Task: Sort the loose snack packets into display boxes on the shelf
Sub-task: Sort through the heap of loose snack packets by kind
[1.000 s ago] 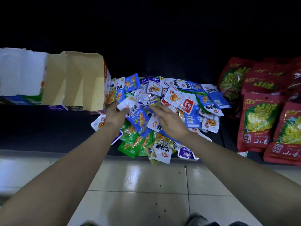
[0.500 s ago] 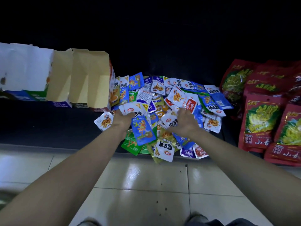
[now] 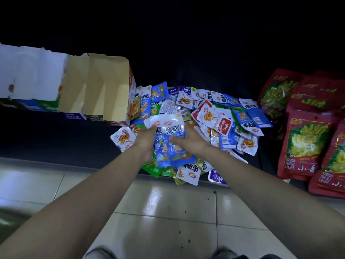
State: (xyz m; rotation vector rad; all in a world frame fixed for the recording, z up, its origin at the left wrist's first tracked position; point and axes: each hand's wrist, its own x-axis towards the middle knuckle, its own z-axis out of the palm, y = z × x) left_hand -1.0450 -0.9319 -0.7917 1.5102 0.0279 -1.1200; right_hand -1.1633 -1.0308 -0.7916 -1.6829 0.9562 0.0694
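Note:
A heap of small snack packets (image 3: 220, 118), white, blue and green, lies on the low dark shelf (image 3: 56, 135). Above its front edge both hands meet around a small stack of blue-and-white packets (image 3: 169, 141). My left hand (image 3: 144, 141) holds the stack from the left. My right hand (image 3: 190, 140) grips it from the right, thumb across the blue face. Open cardboard display boxes (image 3: 97, 86) stand on the shelf just left of the heap, with raised brown flaps.
Large red bags (image 3: 302, 143) with green pictures are stacked at the right end of the shelf. More white and blue box fronts (image 3: 28, 75) extend to the far left. Pale floor tiles (image 3: 168, 212) run below the shelf edge. The shelf's back is dark.
The hands were apart, picking in the heap. They have come together, and the packets each held now form one stack between them, raised slightly above the pile.

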